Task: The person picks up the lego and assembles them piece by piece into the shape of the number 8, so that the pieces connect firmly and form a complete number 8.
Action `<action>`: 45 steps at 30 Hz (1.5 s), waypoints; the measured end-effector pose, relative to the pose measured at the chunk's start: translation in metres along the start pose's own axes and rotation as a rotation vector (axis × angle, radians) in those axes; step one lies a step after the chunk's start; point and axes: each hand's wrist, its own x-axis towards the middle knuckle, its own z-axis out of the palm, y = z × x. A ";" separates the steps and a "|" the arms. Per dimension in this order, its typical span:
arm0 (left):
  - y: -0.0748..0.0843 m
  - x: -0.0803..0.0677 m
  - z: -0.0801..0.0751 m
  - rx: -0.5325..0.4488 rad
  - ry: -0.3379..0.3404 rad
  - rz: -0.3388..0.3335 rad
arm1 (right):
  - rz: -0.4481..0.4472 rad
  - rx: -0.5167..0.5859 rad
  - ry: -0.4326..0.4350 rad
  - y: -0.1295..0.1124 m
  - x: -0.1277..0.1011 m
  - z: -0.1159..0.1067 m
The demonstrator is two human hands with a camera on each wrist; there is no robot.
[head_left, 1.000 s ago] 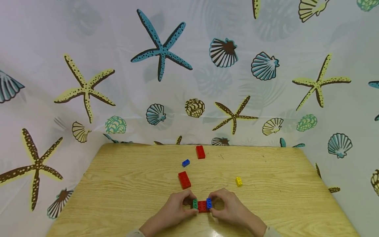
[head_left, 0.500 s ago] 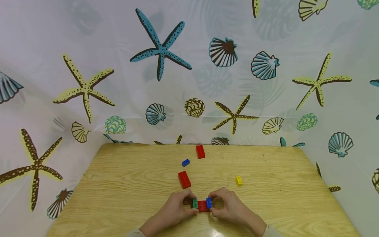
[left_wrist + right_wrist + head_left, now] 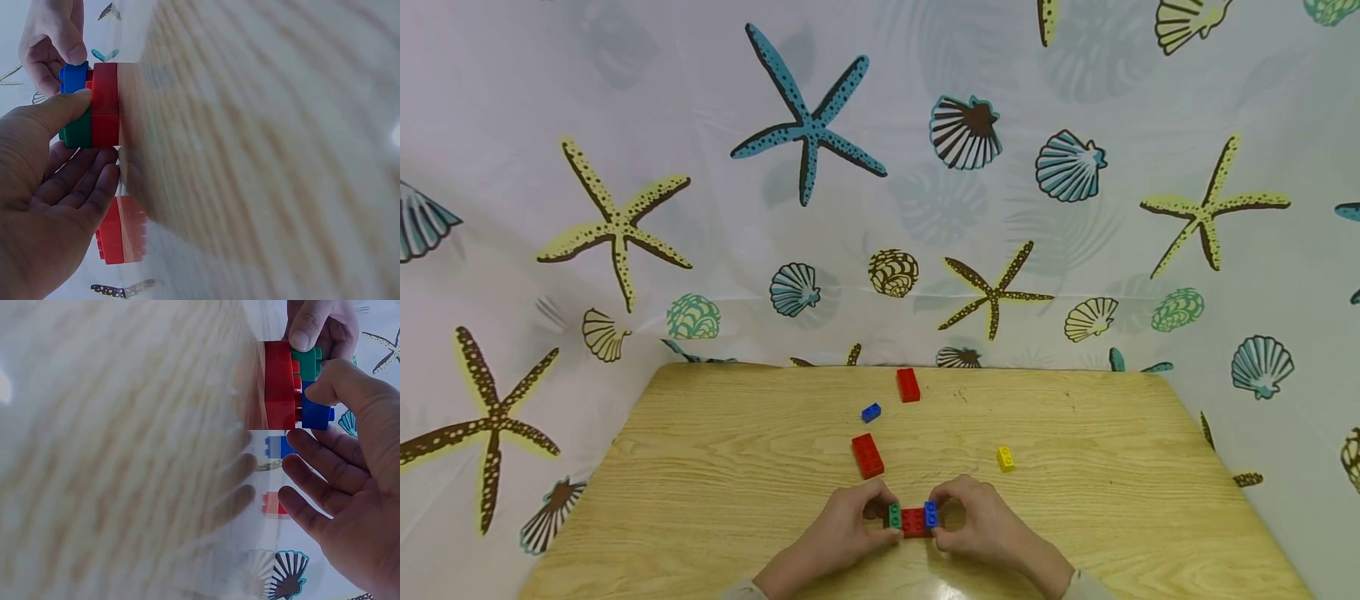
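Hands pinch a small brick stack at lower centre of the table (image 3: 1075, 500): left hand (image 3: 842, 533) on the green brick (image 3: 894, 516), right hand (image 3: 988, 529) on the blue brick (image 3: 930, 514), fingertips partly hiding the red base brick (image 3: 913, 522).

Staged tabletop booth, wooden table (image 3: 700, 500), seashell-print curtain (image 3: 625, 125) backdrop

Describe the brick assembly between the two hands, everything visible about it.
The brick assembly is a red studded plastic brick lying flat on the wooden table near its front edge, with a small green brick stacked on its left end and a small blue brick on its right end, red studs bare between them. The left hand pinches the green end; the right hand pinches the blue end.
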 end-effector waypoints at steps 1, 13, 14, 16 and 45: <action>0.000 0.000 0.000 -0.001 0.000 0.000 | 0.003 0.000 -0.002 0.000 0.000 0.000; -0.001 0.000 -0.001 -0.004 0.002 0.009 | -0.018 0.012 -0.015 0.002 0.003 -0.001; -0.001 0.000 -0.001 -0.005 0.003 0.013 | -0.017 0.014 -0.016 0.002 0.003 -0.001; -0.001 0.000 -0.001 -0.010 0.006 0.016 | -0.014 0.017 -0.018 0.002 0.003 -0.001; 0.001 0.000 0.000 -0.021 0.010 0.015 | 0.042 -0.052 -0.101 0.000 0.010 -0.013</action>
